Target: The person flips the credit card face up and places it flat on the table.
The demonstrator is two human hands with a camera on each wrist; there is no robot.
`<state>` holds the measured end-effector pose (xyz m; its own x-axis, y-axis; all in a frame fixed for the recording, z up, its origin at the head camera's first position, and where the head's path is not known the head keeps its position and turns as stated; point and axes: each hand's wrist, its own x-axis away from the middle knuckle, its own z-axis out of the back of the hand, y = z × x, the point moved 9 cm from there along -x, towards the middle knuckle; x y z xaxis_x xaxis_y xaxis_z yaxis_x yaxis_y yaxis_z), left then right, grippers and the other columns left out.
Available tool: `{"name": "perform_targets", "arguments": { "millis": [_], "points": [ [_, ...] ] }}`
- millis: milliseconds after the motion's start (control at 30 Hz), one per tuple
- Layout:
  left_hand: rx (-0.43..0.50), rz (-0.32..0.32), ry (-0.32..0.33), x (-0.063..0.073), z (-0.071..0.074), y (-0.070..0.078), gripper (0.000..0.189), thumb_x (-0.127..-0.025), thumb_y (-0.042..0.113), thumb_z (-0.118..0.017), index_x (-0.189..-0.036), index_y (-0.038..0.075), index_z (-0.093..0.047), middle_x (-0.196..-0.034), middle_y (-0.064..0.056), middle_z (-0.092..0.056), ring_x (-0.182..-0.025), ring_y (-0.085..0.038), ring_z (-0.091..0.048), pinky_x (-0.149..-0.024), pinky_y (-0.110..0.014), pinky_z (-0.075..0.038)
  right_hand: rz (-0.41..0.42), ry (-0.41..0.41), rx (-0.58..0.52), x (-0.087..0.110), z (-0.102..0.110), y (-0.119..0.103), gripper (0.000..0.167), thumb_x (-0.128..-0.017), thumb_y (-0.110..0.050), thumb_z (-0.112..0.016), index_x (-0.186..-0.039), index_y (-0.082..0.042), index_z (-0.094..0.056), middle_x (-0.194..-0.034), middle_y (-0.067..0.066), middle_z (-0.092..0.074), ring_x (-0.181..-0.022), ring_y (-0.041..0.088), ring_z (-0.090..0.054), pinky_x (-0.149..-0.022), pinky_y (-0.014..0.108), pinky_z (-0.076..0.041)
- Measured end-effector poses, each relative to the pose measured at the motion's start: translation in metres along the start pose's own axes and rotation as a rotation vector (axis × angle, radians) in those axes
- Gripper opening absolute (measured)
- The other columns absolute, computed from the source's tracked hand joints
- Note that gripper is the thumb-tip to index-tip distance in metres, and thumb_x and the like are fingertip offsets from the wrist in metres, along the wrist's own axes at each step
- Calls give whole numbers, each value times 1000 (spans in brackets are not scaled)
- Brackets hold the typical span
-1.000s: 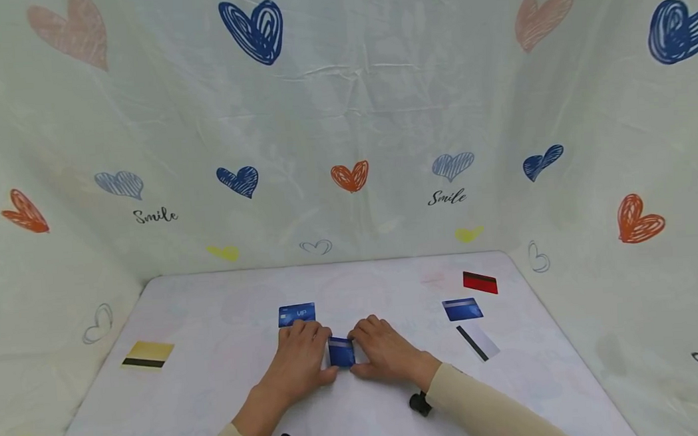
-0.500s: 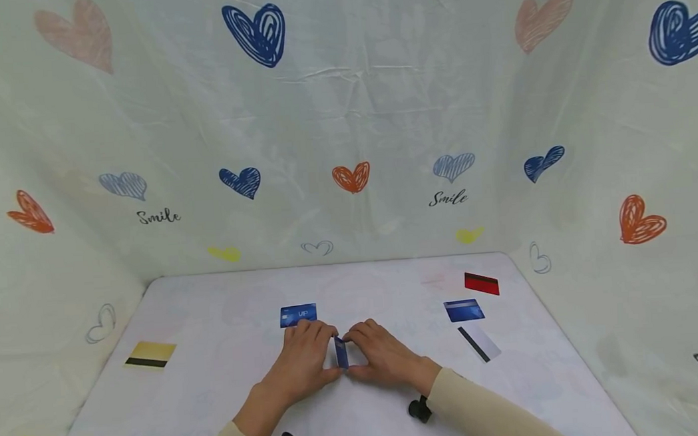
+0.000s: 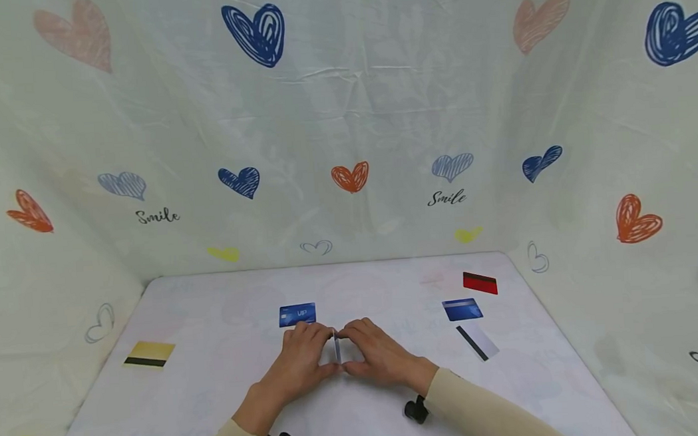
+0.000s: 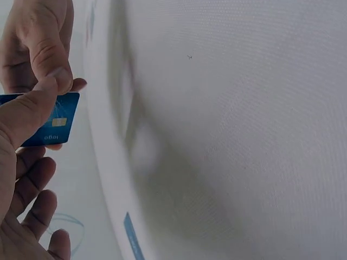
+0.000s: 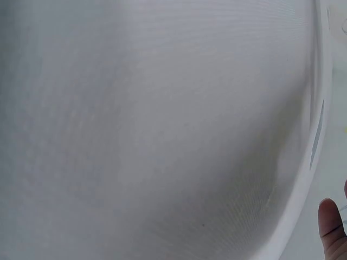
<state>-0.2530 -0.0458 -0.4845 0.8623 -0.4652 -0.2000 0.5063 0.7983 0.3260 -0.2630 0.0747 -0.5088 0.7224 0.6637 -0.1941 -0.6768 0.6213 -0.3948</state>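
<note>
Both hands meet at the middle of the table around a blue bank card [image 3: 336, 349], which stands almost edge-on in the head view. The left wrist view shows the card's face with a gold chip and small white lettering. My left hand [image 3: 300, 358] pinches it, thumb across the face and fingers behind. From the opposite edge my right hand [image 3: 381, 353] pinches it too, its thumb meeting the left thumb. Just beyond the left fingers lies a blue VIP card [image 3: 297, 314]. The right wrist view catches only a fingertip [image 5: 329, 225] at its edge.
A gold card [image 3: 149, 354] with a black stripe lies at the left of the white table [image 3: 217, 413]. Toward the right are a red card [image 3: 480, 282], another blue card [image 3: 462, 309] and a white card [image 3: 478, 342]. A heart-printed curtain [image 3: 342, 112] hangs behind.
The card between the hands has turned from showing its striped blue back to standing nearly edge-on. The two hands have drawn closer together. The other cards lie as before.
</note>
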Motion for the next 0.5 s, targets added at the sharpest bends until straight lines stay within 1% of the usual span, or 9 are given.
{"name": "perform_targets", "arguments": {
  "millis": [133,367,433,500],
  "points": [
    [35,17,-13,0,0,-1,60,-83,37,-91,-130,9,-67,-127,-3,-68,-117,-25,-53,-96,-49,-41,-6,-4,0,0,1,0,52,-98,-31,-76,-144,-13,-58,-138,-2,-59,-126,14,-55,-111,30,-49],
    [42,9,9,0,3,-1,60,-82,40,-91,-129,11,-67,-126,-2,-68,-118,-25,-54,-97,-50,-41,11,6,57,0,5,-2,57,-95,-36,-78,-143,-12,-59,-136,1,-60,-122,15,-56,-107,31,-51],
    [29,27,13,0,3,-3,61,-81,40,-91,-129,11,-66,-127,-3,-69,-119,-27,-54,-98,-51,-42,7,17,72,1,7,-1,58,-95,-37,-78,-143,-11,-59,-136,2,-60,-121,15,-56,-107,32,-52],
    [9,64,9,0,3,-6,62,-80,40,-92,-128,10,-66,-128,-6,-69,-121,-30,-55,-100,-53,-43,-2,34,78,2,9,0,57,-95,-36,-77,-143,-10,-59,-135,1,-60,-120,16,-56,-106,33,-52]
  ]
}}
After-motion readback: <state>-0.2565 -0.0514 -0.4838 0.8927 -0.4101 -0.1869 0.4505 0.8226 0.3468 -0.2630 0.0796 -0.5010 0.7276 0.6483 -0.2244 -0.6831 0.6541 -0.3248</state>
